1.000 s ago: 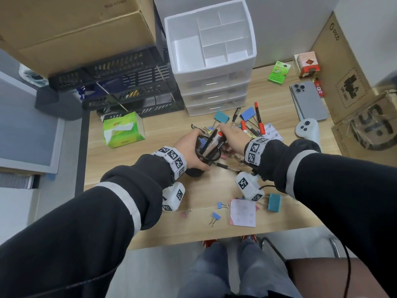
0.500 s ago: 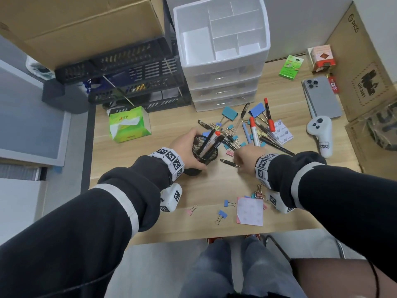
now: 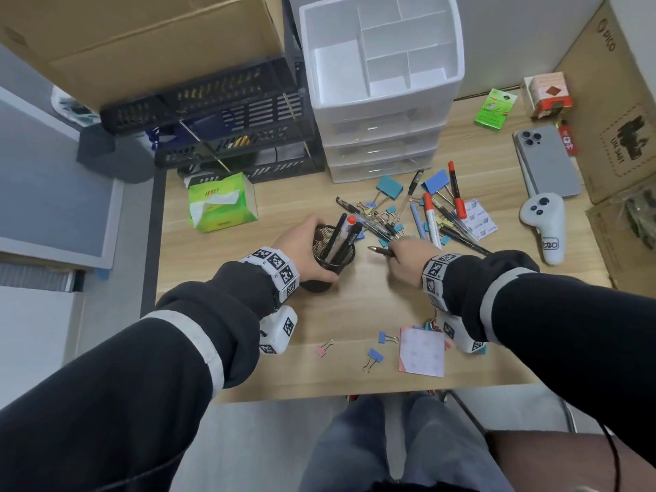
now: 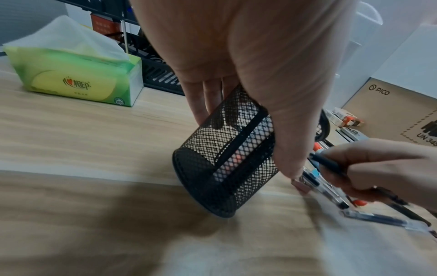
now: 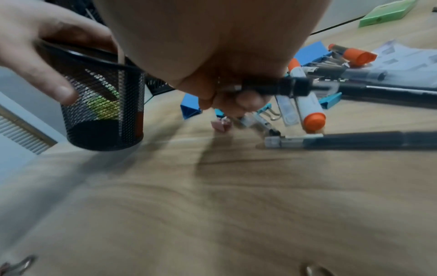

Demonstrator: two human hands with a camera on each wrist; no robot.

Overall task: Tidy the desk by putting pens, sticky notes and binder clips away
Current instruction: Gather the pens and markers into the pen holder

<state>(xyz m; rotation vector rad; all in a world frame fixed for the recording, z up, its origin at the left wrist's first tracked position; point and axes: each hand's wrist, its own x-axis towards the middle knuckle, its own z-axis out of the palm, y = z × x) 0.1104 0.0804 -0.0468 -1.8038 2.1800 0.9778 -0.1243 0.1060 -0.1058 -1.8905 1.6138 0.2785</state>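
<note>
Change: half a second ago the right hand [image 3: 408, 257] lay flat over a black pen [image 3: 381, 251] on the desk [image 3: 220, 278]; now its fingers are curled round that pen and its tip points at the cup.
Left hand: the left hand [image 3: 305, 250] wraps round the black mesh pen cup [image 3: 332, 259], thumb on the near side, fingers behind. In the left wrist view the cup is tipped, with only one edge of its base on the wood.
Right hand: it sits just right of the cup, knuckles up, pen gripped in a fist.
Pens in the cup: three can be told, one with an orange cap.
Loose pile: more pens, markers and binder clips [image 3: 388, 188] lie mixed behind the right hand; too tangled to count.
Near edge: three small clips and one sticky note pad [image 3: 422, 351].
Drawer box: one white drawer organizer [image 3: 381, 83] at the back.
</note>
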